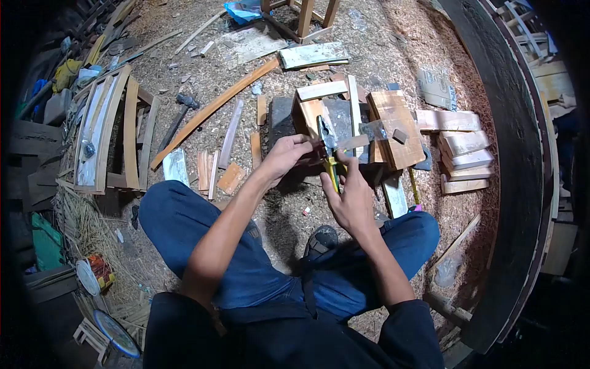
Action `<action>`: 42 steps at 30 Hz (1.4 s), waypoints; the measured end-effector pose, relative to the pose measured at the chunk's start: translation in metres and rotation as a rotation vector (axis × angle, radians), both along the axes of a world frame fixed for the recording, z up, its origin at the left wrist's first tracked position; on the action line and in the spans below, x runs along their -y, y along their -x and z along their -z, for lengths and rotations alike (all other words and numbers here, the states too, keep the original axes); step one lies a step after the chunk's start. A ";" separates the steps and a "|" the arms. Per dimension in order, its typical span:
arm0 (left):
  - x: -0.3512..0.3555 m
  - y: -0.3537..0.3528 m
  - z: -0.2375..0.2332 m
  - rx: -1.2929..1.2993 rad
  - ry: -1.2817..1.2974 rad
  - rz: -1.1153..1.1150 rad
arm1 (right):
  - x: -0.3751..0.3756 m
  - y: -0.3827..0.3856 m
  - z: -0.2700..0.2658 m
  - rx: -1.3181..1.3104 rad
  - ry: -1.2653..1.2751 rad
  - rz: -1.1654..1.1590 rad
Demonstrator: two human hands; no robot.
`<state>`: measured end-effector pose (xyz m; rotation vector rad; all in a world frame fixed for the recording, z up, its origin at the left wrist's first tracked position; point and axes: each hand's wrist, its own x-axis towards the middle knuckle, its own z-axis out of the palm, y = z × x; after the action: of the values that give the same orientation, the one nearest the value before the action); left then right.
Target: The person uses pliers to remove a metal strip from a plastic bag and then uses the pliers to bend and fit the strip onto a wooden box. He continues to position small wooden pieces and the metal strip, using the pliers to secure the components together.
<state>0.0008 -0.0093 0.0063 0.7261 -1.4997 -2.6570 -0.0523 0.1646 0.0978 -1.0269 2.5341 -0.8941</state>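
Observation:
My right hand [350,200] is closed around the yellow-and-green handles of a pair of pliers [325,130], whose metal jaws point away from me. Close beside them on the left, my left hand [286,158] has its fingers pinched together; what they hold, if anything, is too small to make out. Just beyond the jaws stands a wooden piece [311,112] with a pale strip [321,90] across its far end. To the right, a thick wooden board [393,117] carries a small dark block [400,136]. A clear plastic scrap [372,128] lies against its left edge.
A hammer [187,101] and a long curved wooden strip [215,112] lie at left, near a curved wooden frame [130,123]. Stacked wood pieces [466,154] sit at right, before a dark beam [491,111]. Shavings cover the ground; a wooden stool [305,21] stands at the far side.

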 end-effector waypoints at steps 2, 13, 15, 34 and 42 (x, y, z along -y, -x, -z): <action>0.001 0.001 0.000 -0.011 -0.078 -0.002 | -0.005 0.005 -0.006 0.015 0.031 -0.004; -0.001 0.001 -0.004 0.051 0.060 -0.048 | -0.007 0.002 0.004 0.061 0.174 -0.019; 0.000 0.002 -0.001 0.044 0.115 0.004 | -0.010 0.000 0.003 0.150 0.320 0.058; -0.081 0.010 -0.003 -0.125 -0.250 -0.415 | -0.014 0.033 0.012 0.135 0.254 0.222; -0.072 -0.002 -0.005 0.224 0.205 -0.403 | -0.018 0.034 0.017 0.199 0.287 0.277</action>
<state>0.0027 0.0624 0.0114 1.1924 -1.4526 -2.1516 -0.0868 0.1825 0.0806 -0.6232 2.4613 -1.3943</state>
